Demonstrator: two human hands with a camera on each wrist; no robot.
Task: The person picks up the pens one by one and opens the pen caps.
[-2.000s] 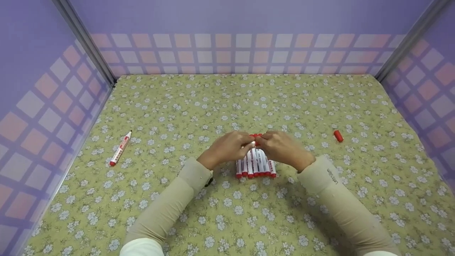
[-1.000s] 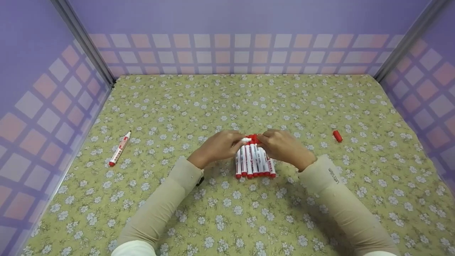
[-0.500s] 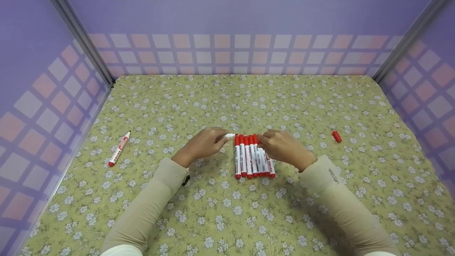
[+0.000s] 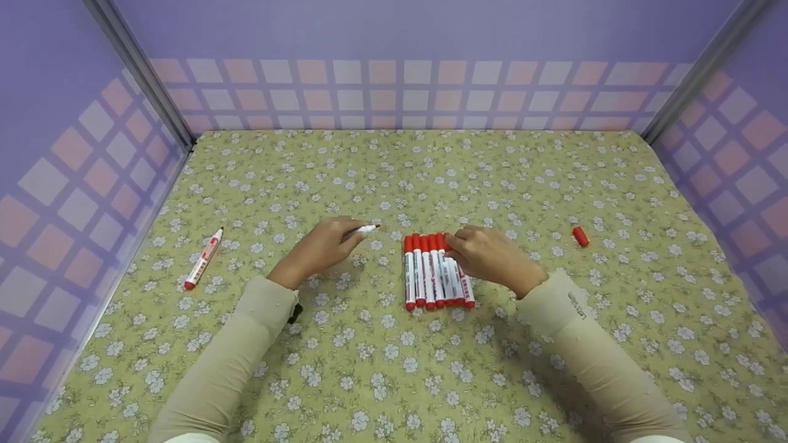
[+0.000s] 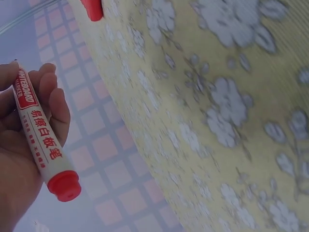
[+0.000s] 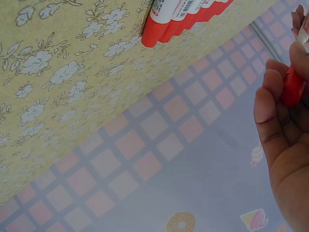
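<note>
My left hand [image 4: 320,249] grips a white whiteboard marker [image 5: 41,130] with a red end plug, left of the marker row. The marker's uncapped tip [image 4: 373,227] points right in the head view. Pinched between the thumb and fingers of my right hand [image 4: 492,255] is a red marker cap [image 6: 293,87]. That hand hovers at the upper right of several white whiteboard markers [image 4: 425,271] with red caps, laid side by side. It hides the caps of the rightmost markers in the head view.
Another uncapped marker [image 4: 203,259] lies slanted on the far left of the flowered tablecloth [image 4: 394,369]. On the right rests a loose red cap [image 4: 580,237]. Purple panels with a tile pattern [image 4: 381,92] enclose the table at the back and sides.
The hands started together over the row. My left hand has since moved left with the uncapped marker, pulling it apart from the red cap. My right hand has stayed nearly in place.
</note>
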